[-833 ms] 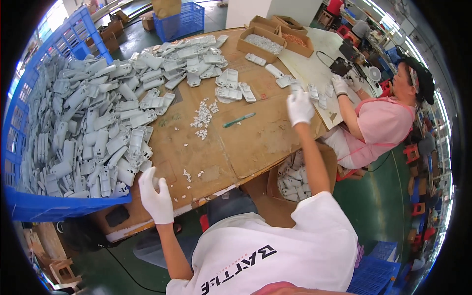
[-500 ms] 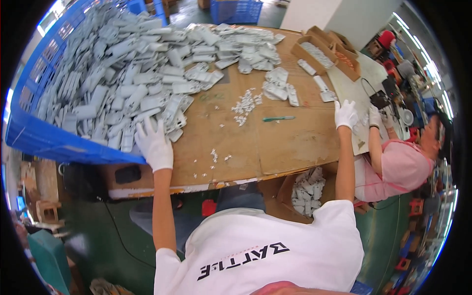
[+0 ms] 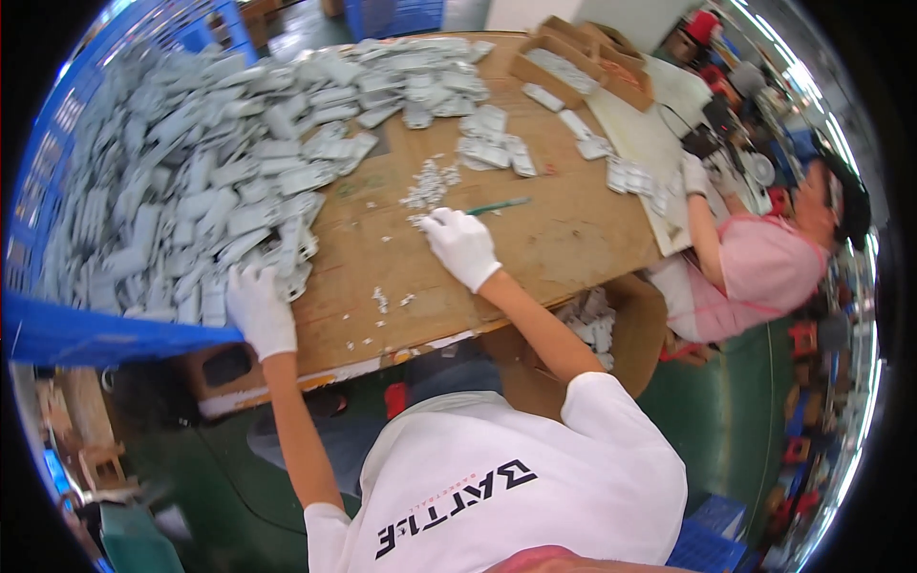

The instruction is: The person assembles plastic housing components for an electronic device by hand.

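My left hand (image 3: 261, 310), in a white glove, is at the near edge of a big heap of light-grey plastic housings (image 3: 205, 205). Its fingers bend down against the heap; what they hold, if anything, I cannot make out. My right hand (image 3: 460, 246), also gloved, has its fingers drawn together at the near end of a small pile of tiny white plastic pieces (image 3: 430, 183). The fingertips pinch at one of these. Just beyond this hand lies a green pen (image 3: 499, 205). More tiny pieces (image 3: 380, 300) are scattered nearer the table edge.
A blue crate (image 3: 115, 334) holds the heap on the left. Some housings (image 3: 495, 141) lie apart on the cardboard-covered table (image 3: 564, 224). Small cardboard boxes (image 3: 564, 67) stand at the far right. Below the edge is a carton (image 3: 635, 325) of parts. A co-worker (image 3: 764, 277) works at right.
My right hand has swung left from the table's right side to the tiny white pieces. More housings now show where it was. My left hand stays at the heap, its fingers more bent.
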The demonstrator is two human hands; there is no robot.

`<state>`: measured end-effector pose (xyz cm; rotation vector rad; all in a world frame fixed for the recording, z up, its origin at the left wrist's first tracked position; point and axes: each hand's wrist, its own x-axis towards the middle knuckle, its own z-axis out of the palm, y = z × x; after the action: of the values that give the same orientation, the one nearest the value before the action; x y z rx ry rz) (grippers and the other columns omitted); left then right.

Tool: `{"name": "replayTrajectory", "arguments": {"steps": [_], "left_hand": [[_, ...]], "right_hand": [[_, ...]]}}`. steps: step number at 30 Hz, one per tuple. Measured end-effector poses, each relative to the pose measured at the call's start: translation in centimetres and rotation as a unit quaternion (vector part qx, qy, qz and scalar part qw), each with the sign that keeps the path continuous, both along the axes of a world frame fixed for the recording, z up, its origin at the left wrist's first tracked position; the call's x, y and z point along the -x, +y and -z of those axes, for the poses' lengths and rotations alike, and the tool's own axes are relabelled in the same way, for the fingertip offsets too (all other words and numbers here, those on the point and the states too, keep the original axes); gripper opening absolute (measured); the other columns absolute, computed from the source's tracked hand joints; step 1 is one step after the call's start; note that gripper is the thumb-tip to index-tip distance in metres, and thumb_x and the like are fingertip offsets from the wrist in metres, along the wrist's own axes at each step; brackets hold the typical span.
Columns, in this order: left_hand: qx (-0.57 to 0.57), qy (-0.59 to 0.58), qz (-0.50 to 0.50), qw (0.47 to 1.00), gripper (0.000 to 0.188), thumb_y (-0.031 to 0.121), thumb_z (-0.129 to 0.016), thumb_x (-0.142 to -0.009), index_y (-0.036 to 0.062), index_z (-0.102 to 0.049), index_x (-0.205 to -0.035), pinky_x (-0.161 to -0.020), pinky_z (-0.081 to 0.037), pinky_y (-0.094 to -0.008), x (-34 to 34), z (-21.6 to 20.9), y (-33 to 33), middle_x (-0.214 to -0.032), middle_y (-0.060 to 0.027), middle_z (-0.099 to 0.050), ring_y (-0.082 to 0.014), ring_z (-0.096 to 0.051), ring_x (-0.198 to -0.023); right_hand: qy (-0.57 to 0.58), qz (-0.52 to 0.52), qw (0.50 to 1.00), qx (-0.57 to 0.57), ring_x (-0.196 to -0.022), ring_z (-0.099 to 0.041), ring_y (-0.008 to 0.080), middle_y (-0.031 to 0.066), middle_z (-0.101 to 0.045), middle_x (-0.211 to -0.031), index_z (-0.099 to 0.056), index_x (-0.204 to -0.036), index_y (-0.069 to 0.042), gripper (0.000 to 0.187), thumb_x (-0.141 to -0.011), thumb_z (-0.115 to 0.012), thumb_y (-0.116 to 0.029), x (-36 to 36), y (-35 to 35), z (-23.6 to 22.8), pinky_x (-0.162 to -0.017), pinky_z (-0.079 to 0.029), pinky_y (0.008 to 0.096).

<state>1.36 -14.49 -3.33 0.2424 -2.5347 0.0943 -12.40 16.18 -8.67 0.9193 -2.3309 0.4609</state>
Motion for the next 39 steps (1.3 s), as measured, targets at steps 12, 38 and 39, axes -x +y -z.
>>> {"name": "replayTrajectory", "arguments": {"steps": [12, 38, 39], "left_hand": [[-0.055, 0.022, 0.041, 0.997, 0.031, -0.002, -0.074, -0.071, 0.0049, -0.065, -0.1, -0.108, -0.04, -0.0507, -0.4, 0.3, 1.4, -0.125, -0.0152, -0.057, -0.0399, -0.049, -0.127], [-0.545, 0.039, 0.095, 0.832, 0.019, 0.003, -0.066, -0.089, 0.0031, -0.049, -0.082, -0.065, -0.042, -0.0251, -1.4, 0.2, 2.9, -0.096, -0.0058, -0.066, -0.0083, -0.049, -0.07], [-0.583, 0.015, 0.074, 0.809, 0.017, 0.004, -0.065, -0.091, 0.0033, -0.05, -0.083, -0.062, -0.04, -0.0244, -1.6, 0.2, 2.8, -0.086, -0.0025, -0.061, -0.0075, -0.046, -0.066]], "right_hand": [[-0.023, 0.021, 0.999, 0.021, -0.076, -0.06, 0.0249, 0.0052, -0.054, -0.084, -0.057, -0.083, -0.012, 0.012, -0.083, -0.069, -0.015, -0.3, 0.6, 0.4, -0.066, -0.051, 0.0389], [-0.125, 0.058, 0.98, -0.142, -0.082, -0.065, 0.0243, 0.0065, -0.058, -0.083, -0.059, -0.082, -0.01, 0.007, -0.082, -0.066, -0.012, -2.3, 3.1, -1.5, -0.069, -0.057, 0.0356], [-0.13, 0.059, 0.979, -0.148, -0.084, -0.064, 0.0251, 0.0068, -0.058, -0.084, -0.06, -0.084, -0.01, 0.01, -0.082, -0.069, -0.014, -2.3, 3.1, -1.6, -0.072, -0.056, 0.0367]]}}
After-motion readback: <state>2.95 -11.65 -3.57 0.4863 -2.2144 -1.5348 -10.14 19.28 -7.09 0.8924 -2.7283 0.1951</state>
